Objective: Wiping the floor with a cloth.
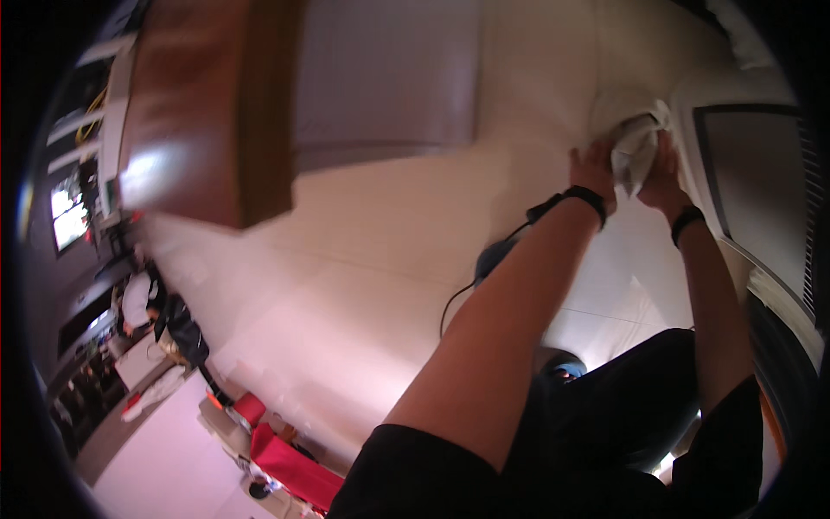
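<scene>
A person's two bare arms, each wearing a dark wristband [588, 201], are reaching toward the upper right. The left grip [596, 173] and right grip [664, 179] are grasping a pale, crumpled bundle [635, 157] between them, above the light floor [363, 233] and just beside a white unit with a dark-framed panel [752, 173]. A black cable [448, 304] is lying near the left forearm; a brown box-like piece [186, 112] is standing at upper left.

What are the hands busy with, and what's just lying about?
Busy with:
- crumpled whitish thing, cloth or bag, I can't tell, between the left hand and right hand

Seemingly just about:
- black cable near the left forearm
- brown boxy piece, upper left
- red thing, lower left
</scene>
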The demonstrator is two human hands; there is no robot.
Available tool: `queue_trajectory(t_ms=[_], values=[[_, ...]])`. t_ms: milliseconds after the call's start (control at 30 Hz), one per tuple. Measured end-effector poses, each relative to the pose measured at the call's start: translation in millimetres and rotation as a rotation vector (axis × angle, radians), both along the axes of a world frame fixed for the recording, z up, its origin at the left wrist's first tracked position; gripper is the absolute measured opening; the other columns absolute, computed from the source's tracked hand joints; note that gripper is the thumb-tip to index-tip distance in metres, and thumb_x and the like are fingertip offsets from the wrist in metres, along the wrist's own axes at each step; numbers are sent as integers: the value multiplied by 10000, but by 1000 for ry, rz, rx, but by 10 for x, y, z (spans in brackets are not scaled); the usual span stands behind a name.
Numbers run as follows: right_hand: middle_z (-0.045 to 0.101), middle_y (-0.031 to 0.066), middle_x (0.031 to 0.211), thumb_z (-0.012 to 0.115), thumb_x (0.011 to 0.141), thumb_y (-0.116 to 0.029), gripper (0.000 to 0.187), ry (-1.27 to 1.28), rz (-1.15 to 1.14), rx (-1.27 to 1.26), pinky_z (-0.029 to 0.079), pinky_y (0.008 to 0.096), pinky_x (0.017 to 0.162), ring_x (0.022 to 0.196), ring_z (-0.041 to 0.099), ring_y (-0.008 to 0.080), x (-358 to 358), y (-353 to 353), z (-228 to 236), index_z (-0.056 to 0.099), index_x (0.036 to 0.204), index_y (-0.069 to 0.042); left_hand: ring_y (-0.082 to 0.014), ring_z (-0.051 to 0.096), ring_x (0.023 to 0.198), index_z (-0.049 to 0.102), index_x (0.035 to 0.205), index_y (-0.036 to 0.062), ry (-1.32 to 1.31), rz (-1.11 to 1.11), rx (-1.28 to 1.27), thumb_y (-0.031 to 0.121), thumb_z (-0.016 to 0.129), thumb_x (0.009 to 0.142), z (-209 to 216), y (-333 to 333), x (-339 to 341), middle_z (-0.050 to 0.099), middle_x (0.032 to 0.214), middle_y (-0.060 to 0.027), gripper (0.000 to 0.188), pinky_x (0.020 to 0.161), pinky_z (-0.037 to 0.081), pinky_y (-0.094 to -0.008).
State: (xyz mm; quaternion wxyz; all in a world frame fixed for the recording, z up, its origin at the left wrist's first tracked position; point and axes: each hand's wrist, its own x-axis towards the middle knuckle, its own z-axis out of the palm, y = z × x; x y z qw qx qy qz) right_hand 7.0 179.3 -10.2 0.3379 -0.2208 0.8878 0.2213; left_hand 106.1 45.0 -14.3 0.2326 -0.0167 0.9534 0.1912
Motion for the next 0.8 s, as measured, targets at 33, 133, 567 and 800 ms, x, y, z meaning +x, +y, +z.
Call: queue_trajectory(t_ms=[33,133,567,800], values=[[-90,240,1605,488,909,-505,960,16,-4,-45,11,526,1193,1492,-99,392,18,29,36,-13,1542,13,-244,189,1494,336,1509,75,16,-18,0,302,419,920,29,14,-56,279,1596,-99,637,1161,153,-582],[-24,246,1604,484,916,-470,926,117,-6,-173,38,497,1203,1494,-42,396,-61,-52,61,2,1542,14,-239,187,1494,361,1508,127,24,-29,66,321,433,909,151,-45,-370,304,1586,-87,634,1165,133,-584],[-97,212,1600,535,913,-435,983,449,-13,-623,55,479,1213,1498,-59,363,-364,-50,-395,-95,1531,-2,-186,120,1511,311,1539,197,-1,-151,10,448,546,839,147,-213,-1045,231,1620,-19,780,1175,56,-589],[-62,226,1600,535,897,-487,993,236,-94,-312,44,476,1213,1497,-65,371,-414,-295,-113,-62,1543,-25,-195,144,1506,317,1528,140,-10,-78,-24,308,626,784,167,-269,-724,235,1613,-50,822,1175,81,-591]])
